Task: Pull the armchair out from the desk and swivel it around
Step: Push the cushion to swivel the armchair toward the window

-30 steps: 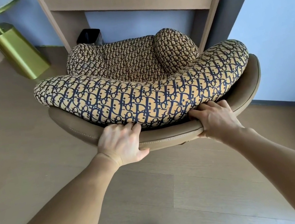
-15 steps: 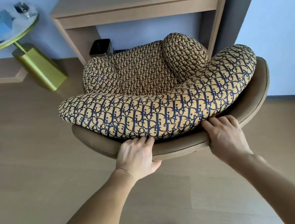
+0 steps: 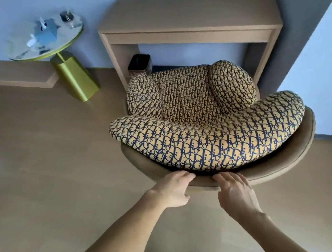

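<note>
The wooden desk (image 3: 187,14) stood against the wall, and the patterned armchair (image 3: 209,122) sat just in front of it, its seat facing the opening. My left hand (image 3: 173,191) had its grip curled on the tan backrest rim; my right hand (image 3: 236,193) lay flat there, fingers spread.
</note>
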`<state>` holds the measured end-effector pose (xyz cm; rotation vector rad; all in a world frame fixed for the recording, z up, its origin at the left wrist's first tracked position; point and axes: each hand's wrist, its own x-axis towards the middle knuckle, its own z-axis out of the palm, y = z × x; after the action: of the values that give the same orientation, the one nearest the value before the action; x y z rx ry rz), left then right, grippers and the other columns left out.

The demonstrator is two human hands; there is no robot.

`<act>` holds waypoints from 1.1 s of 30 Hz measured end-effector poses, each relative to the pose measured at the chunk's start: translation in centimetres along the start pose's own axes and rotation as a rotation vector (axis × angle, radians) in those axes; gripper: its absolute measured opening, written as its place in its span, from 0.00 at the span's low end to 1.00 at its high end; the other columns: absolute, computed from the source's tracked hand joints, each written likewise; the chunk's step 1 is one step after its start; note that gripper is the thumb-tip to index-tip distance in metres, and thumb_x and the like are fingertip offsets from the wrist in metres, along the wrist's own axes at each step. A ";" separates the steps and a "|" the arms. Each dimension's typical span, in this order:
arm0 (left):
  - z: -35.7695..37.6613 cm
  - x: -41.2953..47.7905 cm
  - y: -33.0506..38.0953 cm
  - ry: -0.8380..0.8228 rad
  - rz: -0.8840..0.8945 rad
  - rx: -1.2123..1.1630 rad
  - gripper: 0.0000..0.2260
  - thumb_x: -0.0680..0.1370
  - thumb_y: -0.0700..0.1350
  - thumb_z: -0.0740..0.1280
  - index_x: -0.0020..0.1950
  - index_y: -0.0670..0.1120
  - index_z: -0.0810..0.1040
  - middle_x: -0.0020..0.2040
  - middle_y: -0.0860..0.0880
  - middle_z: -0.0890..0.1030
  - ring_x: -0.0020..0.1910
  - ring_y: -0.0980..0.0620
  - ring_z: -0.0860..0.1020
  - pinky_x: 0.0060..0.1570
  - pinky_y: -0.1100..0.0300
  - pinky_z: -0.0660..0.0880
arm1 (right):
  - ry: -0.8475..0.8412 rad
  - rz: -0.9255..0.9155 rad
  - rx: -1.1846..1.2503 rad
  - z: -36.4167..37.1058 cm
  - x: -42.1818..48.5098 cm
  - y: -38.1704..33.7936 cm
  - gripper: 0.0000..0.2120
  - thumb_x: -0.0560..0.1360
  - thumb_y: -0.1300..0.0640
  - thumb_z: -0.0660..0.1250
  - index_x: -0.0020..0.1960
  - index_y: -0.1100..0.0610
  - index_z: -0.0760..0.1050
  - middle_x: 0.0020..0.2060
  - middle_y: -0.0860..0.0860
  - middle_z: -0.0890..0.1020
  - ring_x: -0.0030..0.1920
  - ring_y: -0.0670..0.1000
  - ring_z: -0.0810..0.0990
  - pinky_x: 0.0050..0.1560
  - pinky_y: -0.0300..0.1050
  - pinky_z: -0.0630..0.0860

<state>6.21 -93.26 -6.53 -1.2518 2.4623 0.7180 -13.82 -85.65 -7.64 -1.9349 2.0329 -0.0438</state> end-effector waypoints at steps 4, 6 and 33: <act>-4.4 -2.0 -7.5 0.243 0.033 -0.049 0.22 0.79 0.41 0.69 0.73 0.48 0.74 0.66 0.48 0.80 0.63 0.49 0.78 0.67 0.49 0.75 | -0.006 0.123 -0.017 -0.4 0.4 -1.4 0.21 0.71 0.65 0.64 0.61 0.51 0.78 0.57 0.47 0.84 0.64 0.52 0.79 0.70 0.48 0.69; -6.3 -2.3 -12.1 0.498 -0.058 -0.141 0.21 0.78 0.36 0.69 0.71 0.44 0.75 0.66 0.45 0.79 0.65 0.48 0.77 0.69 0.48 0.75 | -0.021 0.207 -0.040 -0.9 1.3 -3.1 0.20 0.72 0.64 0.64 0.61 0.51 0.77 0.57 0.47 0.83 0.63 0.52 0.79 0.67 0.49 0.70; -13.6 6.6 -41.2 0.006 -0.190 -0.465 0.32 0.75 0.36 0.67 0.78 0.48 0.65 0.77 0.44 0.69 0.75 0.44 0.68 0.73 0.52 0.64 | -0.070 0.254 0.029 4.4 26.8 -31.6 0.26 0.81 0.43 0.60 0.77 0.46 0.64 0.81 0.53 0.63 0.82 0.58 0.55 0.80 0.68 0.47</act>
<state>35.45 -125.73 -10.59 -1.6178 2.2087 1.2795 17.33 -113.31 -9.75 -1.6242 2.2000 0.0536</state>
